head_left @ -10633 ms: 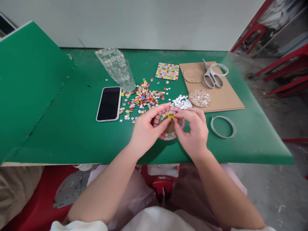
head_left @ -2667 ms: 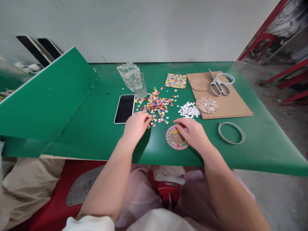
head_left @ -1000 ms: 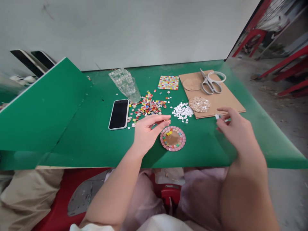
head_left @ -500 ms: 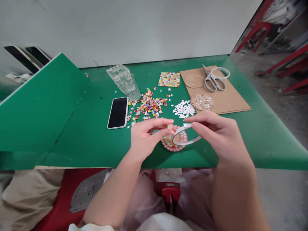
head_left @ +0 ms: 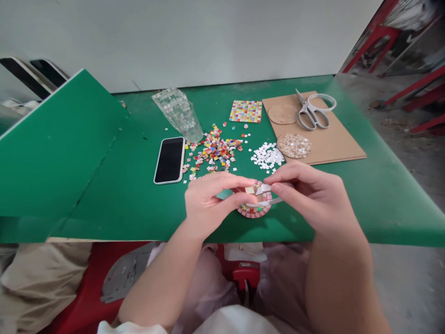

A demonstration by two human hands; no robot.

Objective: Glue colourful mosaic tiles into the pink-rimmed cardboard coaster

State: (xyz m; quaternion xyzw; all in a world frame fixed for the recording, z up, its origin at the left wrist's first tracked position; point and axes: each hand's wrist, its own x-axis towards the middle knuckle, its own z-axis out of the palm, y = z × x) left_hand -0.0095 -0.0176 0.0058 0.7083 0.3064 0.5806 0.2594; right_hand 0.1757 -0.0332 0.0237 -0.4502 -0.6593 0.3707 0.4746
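Note:
Between the thumb and fingertips of my left hand [head_left: 212,199] is a small cream-coloured mosaic tile [head_left: 249,190]. My right hand [head_left: 309,195] pinches a thin roll of white tape [head_left: 273,201], its loose end close against the tile. Whether tape and tile touch, I cannot tell. Both hands are over a round coaster [head_left: 253,214] edged with pink tiles, with several coloured pieces inside that edge. My fingers and the tape hide part of the coaster.
Beyond my hands lie loose coloured tiles [head_left: 217,148] and white tiles [head_left: 267,156]. A phone [head_left: 169,160], a clear bag [head_left: 179,113], a square mosaic coaster [head_left: 245,111], a shell-covered disc [head_left: 295,146] and scissors [head_left: 309,113] on cardboard [head_left: 333,144] are around them.
My hands have come closer together, bringing tile and tape end side by side. The tape roll has tilted, so its ring looks flatter. The view has shifted slightly.

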